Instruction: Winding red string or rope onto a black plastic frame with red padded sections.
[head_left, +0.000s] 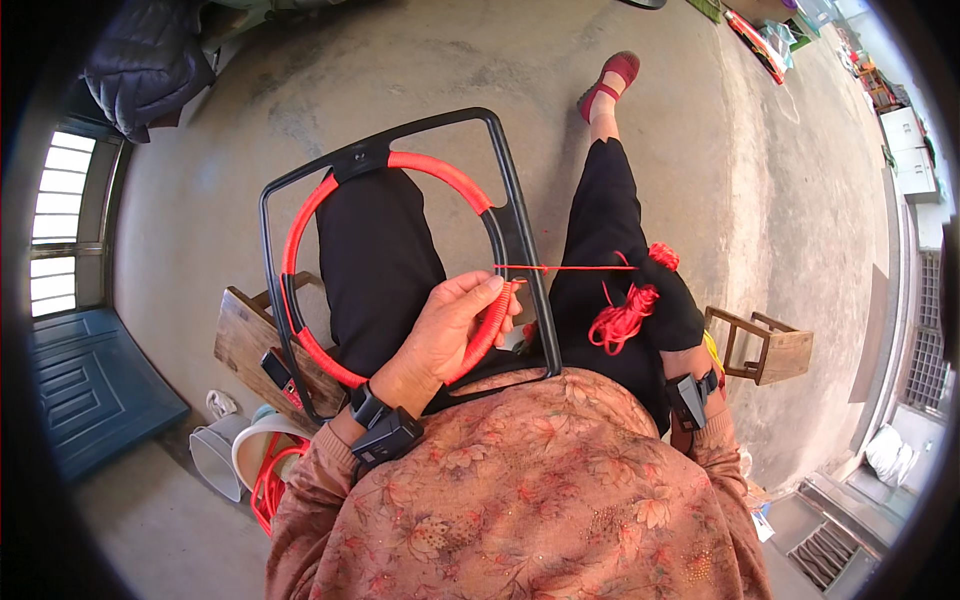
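Note:
A black frame [507, 175] with rounded corners rests over my left thigh, with a ring inside it. Red cord winds round much of that ring [440, 170], leaving black stretches between. My left hand [450, 325] is closed round the ring's right side, thumb and fingers pressed on the wound red cord [489, 325]. A single red strand [580, 267] runs taut from there toward my right hand [672, 312], which wears a black glove. A looped red cord bundle [622, 320] hangs beside this hand, and more red shows at its far end. Its fingers are mostly hidden.
A wooden stool [235, 335] with a phone [279, 370] on it stands left; a small wooden stool [783, 355] stands right. Pale buckets [218, 455] and red tubing [270, 485] sit at lower left. A blue door panel [95, 395] is at far left.

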